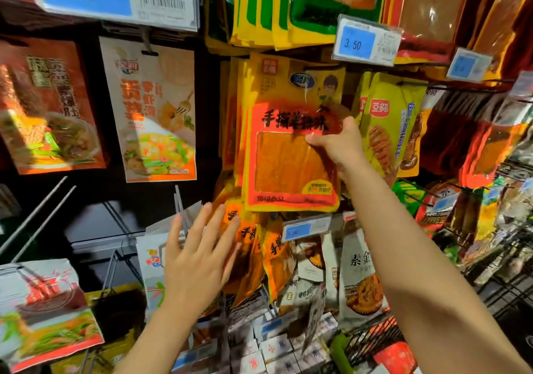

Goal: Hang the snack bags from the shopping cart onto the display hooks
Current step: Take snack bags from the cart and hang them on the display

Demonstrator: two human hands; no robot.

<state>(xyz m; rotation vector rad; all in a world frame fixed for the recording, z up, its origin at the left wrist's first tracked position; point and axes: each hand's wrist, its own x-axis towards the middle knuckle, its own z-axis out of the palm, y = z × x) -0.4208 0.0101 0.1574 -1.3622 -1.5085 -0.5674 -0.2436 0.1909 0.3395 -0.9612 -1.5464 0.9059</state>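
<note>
1. Nearest to us, the two forearms reach up from the lower edge of the view. The left hand (199, 246) is raised with fingers spread and straight, its grip wide and holding nothing. Its fingertips are at or near the lower row of orange bags (251, 246); we cannot tell whether they touch.

2. Farther in, the right hand (339, 143) pinches the snack bag (291, 154) at its right edge, about mid-height, thumb on the front face. This grip is narrow and is holding the bag.

3. The snack bag is upright against the rack, in front of a stack of matching yellow bags (235, 119). Its top edge sits just under the 3.50 price tag (364, 43). The display hook itself is hidden behind the bag, so we cannot confirm that the hang-hole is engaged.

4. We judge the hanging step to be in hand and not yet verified complete. To do it well, we advise keeping the bag level, steadying its lower edge with the free left hand, and seating the hole fully on the hook before release.

5. Farthest back, the upper row of yellow-green bags (259, 7) is tightly packed.
</note>
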